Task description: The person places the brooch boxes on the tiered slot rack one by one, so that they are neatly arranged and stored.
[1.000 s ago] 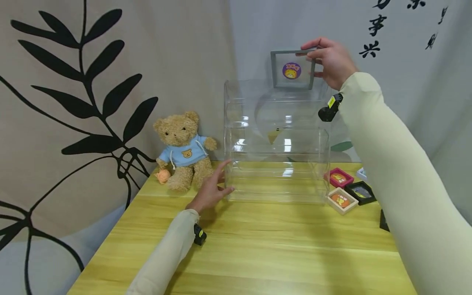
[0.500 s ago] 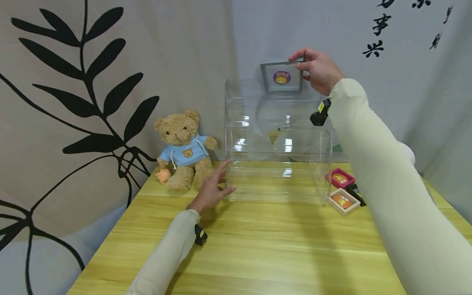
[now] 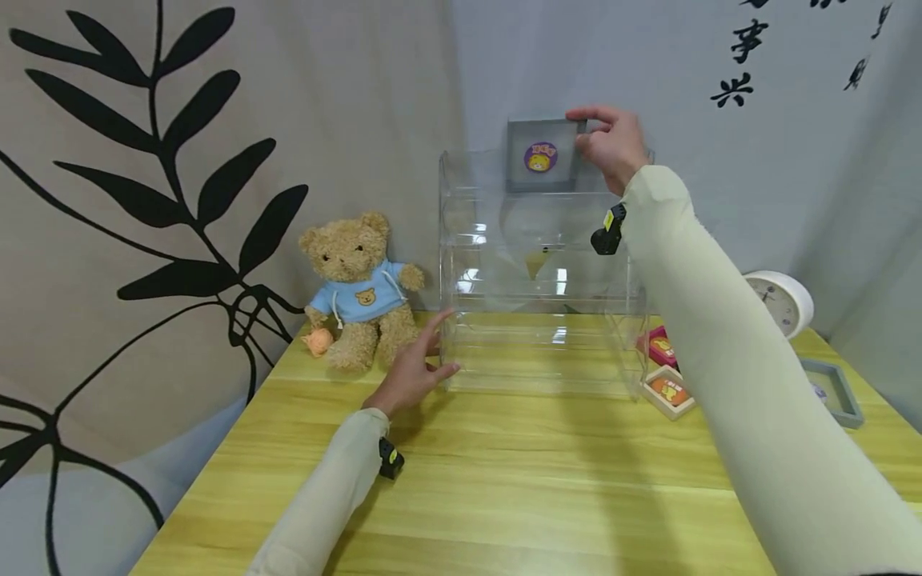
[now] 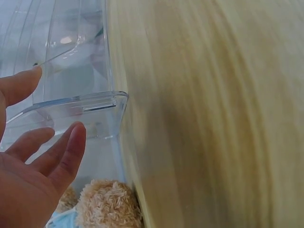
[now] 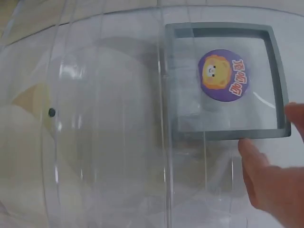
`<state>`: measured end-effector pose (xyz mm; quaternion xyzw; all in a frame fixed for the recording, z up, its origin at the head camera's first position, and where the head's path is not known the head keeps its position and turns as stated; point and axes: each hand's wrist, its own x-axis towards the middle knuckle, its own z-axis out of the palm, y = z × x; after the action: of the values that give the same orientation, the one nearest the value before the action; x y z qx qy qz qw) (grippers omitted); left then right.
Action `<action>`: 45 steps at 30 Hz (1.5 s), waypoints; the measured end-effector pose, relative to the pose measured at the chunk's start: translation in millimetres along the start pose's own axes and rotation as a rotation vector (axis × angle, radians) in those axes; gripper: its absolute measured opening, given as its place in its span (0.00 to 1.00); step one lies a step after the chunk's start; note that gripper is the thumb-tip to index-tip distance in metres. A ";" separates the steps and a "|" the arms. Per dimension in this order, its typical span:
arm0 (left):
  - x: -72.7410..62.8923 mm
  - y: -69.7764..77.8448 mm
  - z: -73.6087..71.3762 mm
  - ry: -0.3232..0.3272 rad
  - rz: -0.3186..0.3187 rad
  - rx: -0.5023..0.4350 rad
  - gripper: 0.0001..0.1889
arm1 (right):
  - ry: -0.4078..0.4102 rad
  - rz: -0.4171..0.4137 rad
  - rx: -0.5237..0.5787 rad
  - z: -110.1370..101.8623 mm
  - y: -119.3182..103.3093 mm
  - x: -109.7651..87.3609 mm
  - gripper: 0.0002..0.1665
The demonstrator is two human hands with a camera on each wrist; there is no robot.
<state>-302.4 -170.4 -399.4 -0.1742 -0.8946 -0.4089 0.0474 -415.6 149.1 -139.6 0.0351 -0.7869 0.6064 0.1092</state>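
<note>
A clear acrylic tiered stand [image 3: 504,276] stands on the wooden table. At its top tier my right hand [image 3: 612,148] holds a grey square display frame [image 3: 522,138] upright by its upper right corner. Inside the frame's clear pane is a round purple sticker [image 5: 223,75] with a yellow cartoon animal. The right wrist view shows fingertips [image 5: 248,146] right at two of the frame's edges. Low down, my left hand [image 3: 410,376] is at the stand's left side, fingers and thumb spread to either side of its edge [image 4: 78,98].
A teddy bear [image 3: 363,296] in a blue hoodie sits left of the stand, a small peach-coloured ornament [image 3: 318,342] beside it. To the right lie a magenta frame [image 3: 657,348], a beige frame [image 3: 670,391] and a grey frame [image 3: 835,394]. Behind them is a white clock [image 3: 781,304].
My right hand has brought the grey display frame left and down to the stand's top tier, and the frame is now more upright. The left hand has stayed in place.
</note>
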 end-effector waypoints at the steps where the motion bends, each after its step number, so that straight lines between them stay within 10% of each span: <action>1: 0.0 -0.3 -0.3 0.002 0.000 0.002 0.50 | -0.007 -0.010 -0.011 1.9 0.0 -0.6 0.29; 29: -1.0 -6.1 2.1 0.013 0.040 -0.020 0.49 | -0.405 -0.191 -0.400 41.3 25.7 -22.7 0.50; 45: 0.3 -5.2 2.6 0.017 0.037 0.011 0.49 | -0.387 -0.268 -0.542 -53.6 82.5 -105.9 0.40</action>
<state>-304.4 -171.6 -404.8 -0.1872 -0.8930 -0.4043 0.0635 -321.0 214.1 -227.4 0.2219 -0.9135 0.3383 0.0421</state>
